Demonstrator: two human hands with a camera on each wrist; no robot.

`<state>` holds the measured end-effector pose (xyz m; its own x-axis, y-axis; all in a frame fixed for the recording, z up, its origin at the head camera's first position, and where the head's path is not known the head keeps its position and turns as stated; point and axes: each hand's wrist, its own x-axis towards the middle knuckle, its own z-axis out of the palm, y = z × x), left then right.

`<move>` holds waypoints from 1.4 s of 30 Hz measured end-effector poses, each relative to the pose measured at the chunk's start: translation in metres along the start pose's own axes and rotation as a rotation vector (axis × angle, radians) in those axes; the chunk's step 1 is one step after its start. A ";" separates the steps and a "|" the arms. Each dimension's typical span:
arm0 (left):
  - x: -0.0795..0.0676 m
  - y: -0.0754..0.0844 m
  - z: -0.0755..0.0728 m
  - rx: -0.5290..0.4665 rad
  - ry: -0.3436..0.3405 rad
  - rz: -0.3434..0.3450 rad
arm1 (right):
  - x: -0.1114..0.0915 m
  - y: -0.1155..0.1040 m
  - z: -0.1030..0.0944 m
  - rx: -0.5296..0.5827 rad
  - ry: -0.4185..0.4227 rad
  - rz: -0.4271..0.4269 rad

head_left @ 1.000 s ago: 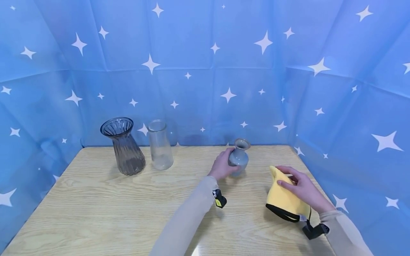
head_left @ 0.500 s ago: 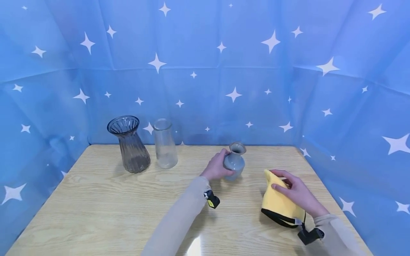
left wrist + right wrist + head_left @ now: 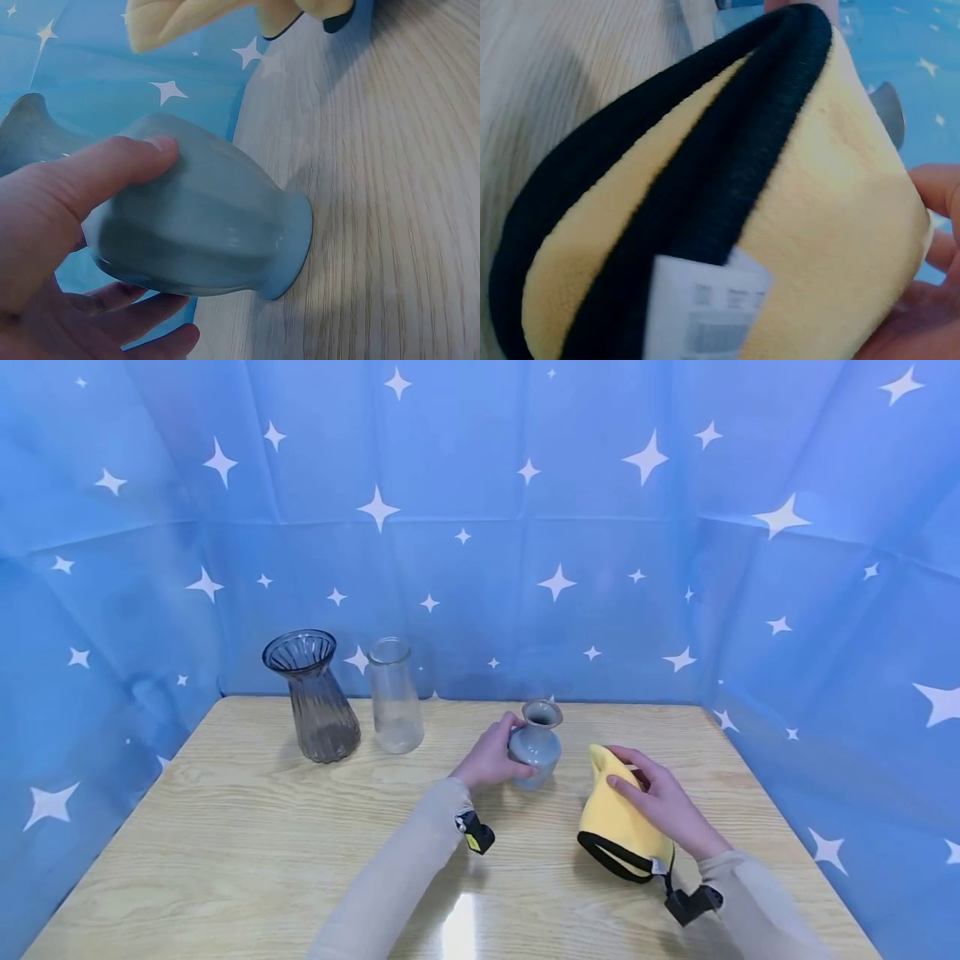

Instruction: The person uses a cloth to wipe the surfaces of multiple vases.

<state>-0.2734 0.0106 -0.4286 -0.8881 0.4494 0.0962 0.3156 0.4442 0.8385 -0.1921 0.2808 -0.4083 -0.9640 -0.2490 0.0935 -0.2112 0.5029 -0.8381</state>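
The wooden table (image 3: 247,860) spreads across the lower left, its back edge behind a smoky vase (image 3: 324,718) and a clear vase (image 3: 397,714). Right of centre, the left hand (image 3: 491,759) grips a blue-grey vase (image 3: 540,747); past a gap, the right hand (image 3: 663,797) pinches a yellow cloth (image 3: 622,818) inside the right edge.

Glossy grey-blue vase (image 3: 540,749) near black-edged yellow cloth (image 3: 619,821)

Upright vase, base (image 3: 291,244) perhaps touching tabletop (image 3: 240,852); peaked cloth, white tag (image 3: 709,307) at hem (image 3: 739,154).
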 end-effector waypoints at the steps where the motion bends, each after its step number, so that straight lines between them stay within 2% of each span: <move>1: -0.001 -0.001 -0.001 0.003 0.003 -0.003 | 0.002 -0.001 0.002 0.002 -0.003 -0.001; 9: -0.008 -0.007 -0.008 0.047 0.037 -0.014 | 0.017 -0.014 0.018 0.028 -0.013 -0.007; 23: -0.027 -0.011 -0.023 0.100 0.063 -0.030 | 0.061 -0.051 0.055 0.050 0.101 -0.007; 27: -0.030 -0.011 -0.025 0.176 0.048 -0.015 | 0.069 -0.059 0.067 0.112 0.102 -0.002; 30: -0.031 -0.012 -0.026 0.241 0.032 0.004 | 0.065 -0.076 0.073 0.116 0.107 -0.003; 34: -0.032 -0.013 -0.025 0.300 0.014 0.001 | 0.065 -0.076 0.079 0.039 0.126 -0.071; 36: -0.033 -0.013 -0.026 0.322 0.012 -0.003 | 0.069 -0.063 0.083 -0.026 0.133 -0.131; 42: -0.035 -0.011 -0.026 0.323 -0.002 -0.008 | 0.068 -0.048 0.087 -0.228 0.136 -0.230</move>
<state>-0.2543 -0.0300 -0.4274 -0.8906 0.4461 0.0887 0.3984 0.6708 0.6255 -0.2333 0.1671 -0.4082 -0.8964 -0.2726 0.3495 -0.4413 0.6223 -0.6465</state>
